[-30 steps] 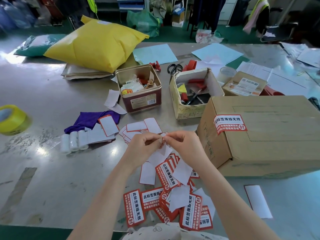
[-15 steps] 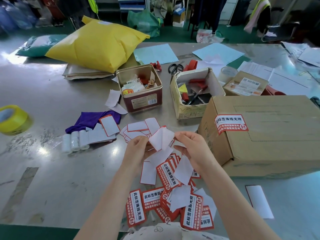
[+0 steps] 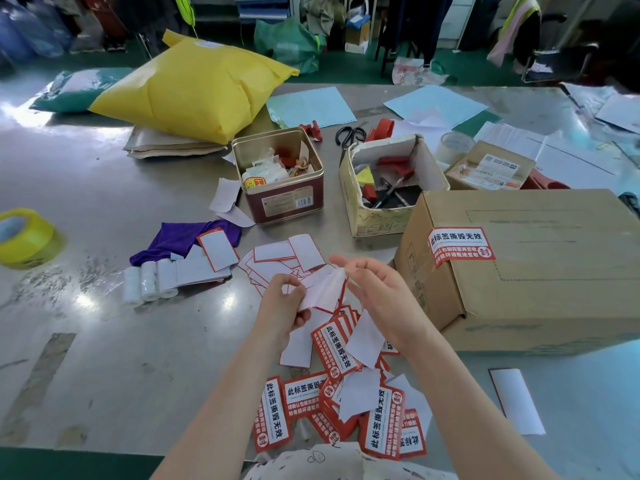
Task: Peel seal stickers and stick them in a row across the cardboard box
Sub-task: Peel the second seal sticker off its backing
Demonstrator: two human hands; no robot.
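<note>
The left hand pinches the lower end of a seal sticker with curled fingers, while the right hand holds the sticker's upper corner at its fingertips, the other fingers lying loosely extended. Both hands hover above a pile of loose stickers and white backing slips on the grey counter, just left of the cardboard box. One red-and-white sticker is already stuck at the box's near left top edge.
</note>
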